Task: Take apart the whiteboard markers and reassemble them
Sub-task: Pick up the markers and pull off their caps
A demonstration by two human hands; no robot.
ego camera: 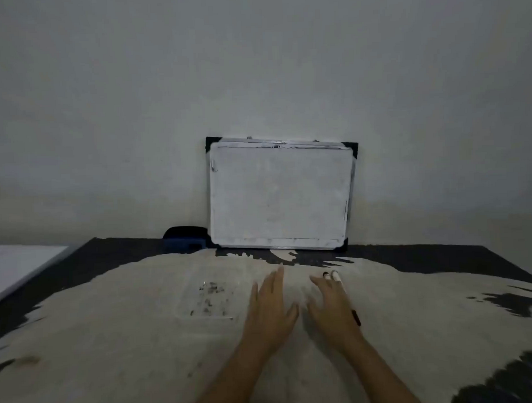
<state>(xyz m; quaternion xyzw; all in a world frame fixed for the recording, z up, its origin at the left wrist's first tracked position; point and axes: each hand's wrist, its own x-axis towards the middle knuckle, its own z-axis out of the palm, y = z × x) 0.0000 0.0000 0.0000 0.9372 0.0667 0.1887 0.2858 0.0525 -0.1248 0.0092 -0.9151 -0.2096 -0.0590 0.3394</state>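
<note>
Two hands are resting near the markers, nothing lifted yet.

The markers (336,278) are lying on the cloth (113,342), side by side under the right hand (331,307); only their far ends and one dark end near the wrist are showing. They are probably light, stiff plastic tubes, smooth and a little slippery, so it seems best to take one by the barrel and pull the cap with the other hand. The right hand is lying over them with fingers almost straight, touching but not closing round them. The left hand (270,306) is lying flat and spread on the cloth just beside, holding nothing. A whiteboard (279,194) is leaning on the wall behind.
</note>
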